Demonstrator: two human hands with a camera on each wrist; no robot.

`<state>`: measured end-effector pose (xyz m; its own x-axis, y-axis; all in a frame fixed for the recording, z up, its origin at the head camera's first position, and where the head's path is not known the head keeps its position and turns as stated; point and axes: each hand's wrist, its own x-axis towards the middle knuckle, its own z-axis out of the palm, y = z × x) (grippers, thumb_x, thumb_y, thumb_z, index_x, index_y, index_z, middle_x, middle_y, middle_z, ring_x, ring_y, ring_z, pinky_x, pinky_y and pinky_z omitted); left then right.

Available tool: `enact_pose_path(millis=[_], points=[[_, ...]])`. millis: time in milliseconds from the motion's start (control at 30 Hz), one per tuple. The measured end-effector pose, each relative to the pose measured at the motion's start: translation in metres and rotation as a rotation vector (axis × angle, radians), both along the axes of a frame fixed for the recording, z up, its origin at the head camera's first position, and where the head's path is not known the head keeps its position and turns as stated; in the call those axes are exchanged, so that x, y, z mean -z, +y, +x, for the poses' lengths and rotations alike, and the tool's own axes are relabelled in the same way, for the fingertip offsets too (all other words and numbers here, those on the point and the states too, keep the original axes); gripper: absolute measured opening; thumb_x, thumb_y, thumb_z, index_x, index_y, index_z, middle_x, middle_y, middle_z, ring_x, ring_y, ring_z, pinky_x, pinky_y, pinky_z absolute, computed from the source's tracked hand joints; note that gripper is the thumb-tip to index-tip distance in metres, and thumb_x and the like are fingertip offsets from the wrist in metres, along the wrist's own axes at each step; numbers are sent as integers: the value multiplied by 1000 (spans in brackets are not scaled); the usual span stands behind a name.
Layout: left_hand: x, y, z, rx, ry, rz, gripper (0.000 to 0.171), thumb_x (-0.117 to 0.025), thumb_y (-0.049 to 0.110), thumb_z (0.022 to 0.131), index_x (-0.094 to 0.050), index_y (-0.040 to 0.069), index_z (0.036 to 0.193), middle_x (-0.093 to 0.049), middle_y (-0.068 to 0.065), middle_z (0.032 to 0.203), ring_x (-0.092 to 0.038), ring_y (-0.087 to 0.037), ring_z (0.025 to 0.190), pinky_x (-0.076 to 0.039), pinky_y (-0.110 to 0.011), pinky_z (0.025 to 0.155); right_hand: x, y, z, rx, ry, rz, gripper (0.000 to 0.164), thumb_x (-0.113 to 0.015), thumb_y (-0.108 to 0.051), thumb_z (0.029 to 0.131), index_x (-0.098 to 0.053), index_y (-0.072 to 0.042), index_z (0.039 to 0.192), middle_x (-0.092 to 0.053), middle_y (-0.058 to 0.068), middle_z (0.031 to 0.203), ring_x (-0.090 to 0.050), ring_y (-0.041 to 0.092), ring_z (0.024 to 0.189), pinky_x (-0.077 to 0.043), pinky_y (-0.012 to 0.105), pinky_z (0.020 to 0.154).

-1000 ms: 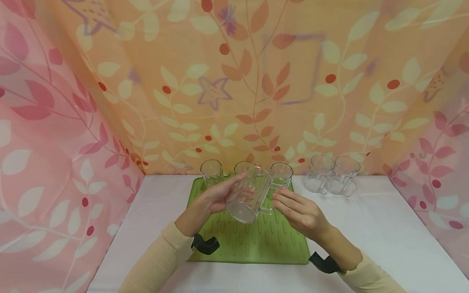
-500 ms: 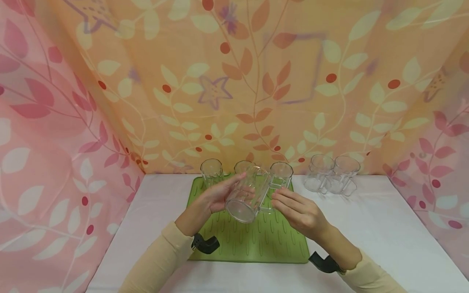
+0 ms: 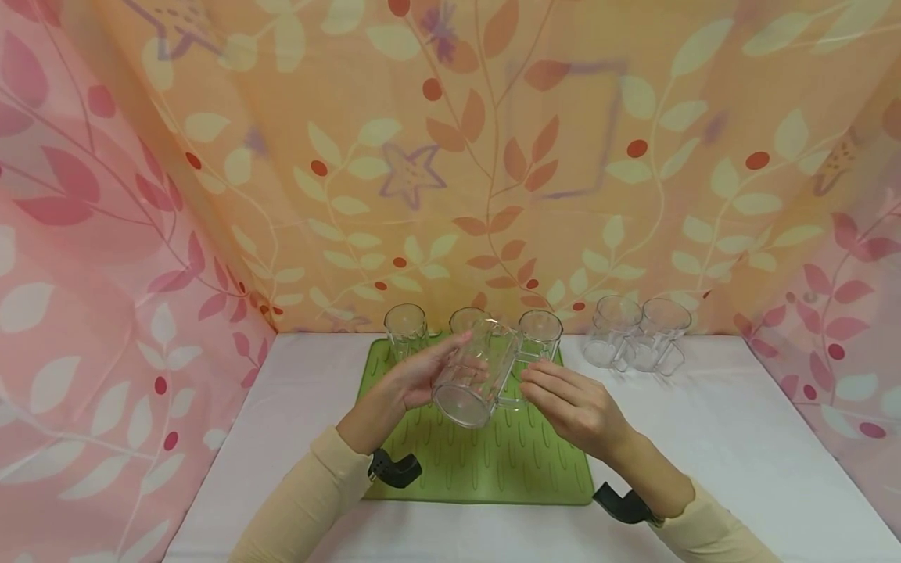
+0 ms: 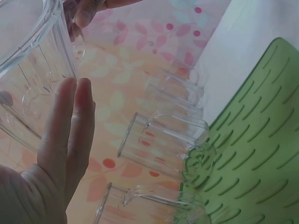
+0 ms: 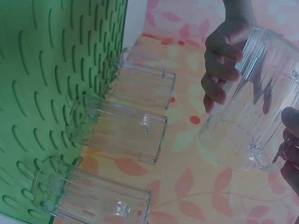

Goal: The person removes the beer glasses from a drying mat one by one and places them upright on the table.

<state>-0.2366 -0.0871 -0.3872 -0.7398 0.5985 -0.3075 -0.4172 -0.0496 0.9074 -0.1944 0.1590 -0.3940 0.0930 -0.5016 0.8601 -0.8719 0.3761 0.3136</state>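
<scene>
A clear glass mug [image 3: 466, 403] is held tilted above the green mat [image 3: 493, 469], its base toward me and its mouth leaning up and away. My left hand [image 3: 421, 375] grips the body from the left, with fingers [image 4: 80, 121] along the glass in the left wrist view. From the right, my right hand [image 3: 580, 410] pinches the mug's handle [image 3: 510, 403]; in the right wrist view its fingertips [image 5: 290, 119] are at the handle. Through the glass part of the left hand's fingers shows.
Three glass mugs stand along the mat's back edge: a left one [image 3: 406, 324], a middle one [image 3: 468, 319] partly hidden, and a right one [image 3: 540, 327]. Two more mugs, one [image 3: 611, 336] beside another [image 3: 662, 336], stand on the white table [image 3: 732, 438] at the back right. Patterned curtains [image 3: 486, 156] enclose the table.
</scene>
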Motion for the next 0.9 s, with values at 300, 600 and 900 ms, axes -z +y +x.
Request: enact_pose_path(millis=[300,600,900], points=[[3,-2,3,-43,105,-16,70,-43,45,99,-19,4,151,-63,-19,120,-71,-17,82,-56,-41,93,1,5,1,1,-130,68,23,-58,-19,98,-75,-4,93,-74,12,96,-71,28,88,-60,35,80],[5,-4,9,-127,142,-31,56,-48,37,100,-51,-11,128,-73,-9,100,-73,-17,80,-61,-37,80,6,6,2,-124,-351,-3,36,-67,-36,90,-74,-2,98,-72,15,102,-67,31,98,-48,24,105],[4,-7,21,-219,225,-66,58,-55,35,96,-51,-12,130,-64,-11,106,-65,-15,83,-59,-33,77,10,6,0,-205,-515,-143,28,-70,-28,89,-74,-2,97,-72,14,100,-66,22,103,-49,18,101]])
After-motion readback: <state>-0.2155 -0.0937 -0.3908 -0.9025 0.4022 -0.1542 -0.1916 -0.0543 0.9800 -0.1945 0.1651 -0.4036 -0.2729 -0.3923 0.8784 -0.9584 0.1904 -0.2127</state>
